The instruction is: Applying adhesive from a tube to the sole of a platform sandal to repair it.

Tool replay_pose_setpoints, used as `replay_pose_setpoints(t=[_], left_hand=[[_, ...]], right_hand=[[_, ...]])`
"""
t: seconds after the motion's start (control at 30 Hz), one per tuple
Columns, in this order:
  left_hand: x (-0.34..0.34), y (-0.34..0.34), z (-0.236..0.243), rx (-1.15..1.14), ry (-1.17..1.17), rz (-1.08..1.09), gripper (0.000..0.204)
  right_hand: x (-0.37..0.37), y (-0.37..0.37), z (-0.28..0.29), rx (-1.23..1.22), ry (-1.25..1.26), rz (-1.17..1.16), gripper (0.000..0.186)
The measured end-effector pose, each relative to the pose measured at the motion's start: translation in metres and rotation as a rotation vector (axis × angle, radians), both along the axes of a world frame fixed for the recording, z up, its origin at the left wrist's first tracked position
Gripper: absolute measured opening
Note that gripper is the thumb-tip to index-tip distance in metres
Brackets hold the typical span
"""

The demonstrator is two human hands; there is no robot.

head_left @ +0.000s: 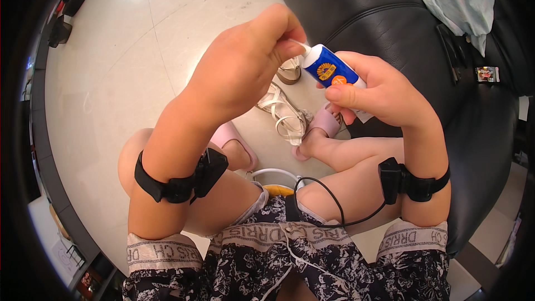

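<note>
My right hand grips a small blue and white tube, with an orange round mark, between thumb and fingers. The tube is tilted, its white nozzle end pointing up and left. There my left hand is closed in a pinch on a thin white piece at the nozzle's tip. Its kind is too small to make out. Below the tube, a cream strappy sandal lies on the floor, and a second sandal is partly hidden behind my left hand.
A black leather sofa fills the right side, with a pale blue cloth and a small colourful packet on it. My feet wear pink slippers. A black cable runs across my lap to a strap on my right forearm.
</note>
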State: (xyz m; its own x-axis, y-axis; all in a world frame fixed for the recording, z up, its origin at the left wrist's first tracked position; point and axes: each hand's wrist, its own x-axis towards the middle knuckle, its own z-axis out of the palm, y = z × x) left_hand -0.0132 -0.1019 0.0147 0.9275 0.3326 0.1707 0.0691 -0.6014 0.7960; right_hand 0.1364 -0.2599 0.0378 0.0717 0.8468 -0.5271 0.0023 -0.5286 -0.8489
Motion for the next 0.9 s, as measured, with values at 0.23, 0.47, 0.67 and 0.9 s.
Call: replay_pose_setpoints(t=[0.23, 0.47, 0.67, 0.9], left_hand=[[0.001, 0.0, 0.003, 0.271, -0.197, -0.024, 0.008], [0.005, 0.002, 0.015, -0.151, -0.061, -0.09, 0.021], [0.023, 0.004, 0.014, -0.252, -0.105, -0.075, 0.026], [0.032, 0.001, 0.01, -0.407, -0.063, -0.048, 0.028]], right_hand=[[-0.004, 0.001, 0.012, 0.053, 0.113, -0.003, 0.029], [0.0, -0.002, 0.009, 0.122, 0.041, -0.008, 0.028], [0.001, -0.002, 0.004, 0.186, -0.063, -0.09, 0.031], [0.003, -0.005, -0.005, 0.249, -0.313, -0.159, 0.032]])
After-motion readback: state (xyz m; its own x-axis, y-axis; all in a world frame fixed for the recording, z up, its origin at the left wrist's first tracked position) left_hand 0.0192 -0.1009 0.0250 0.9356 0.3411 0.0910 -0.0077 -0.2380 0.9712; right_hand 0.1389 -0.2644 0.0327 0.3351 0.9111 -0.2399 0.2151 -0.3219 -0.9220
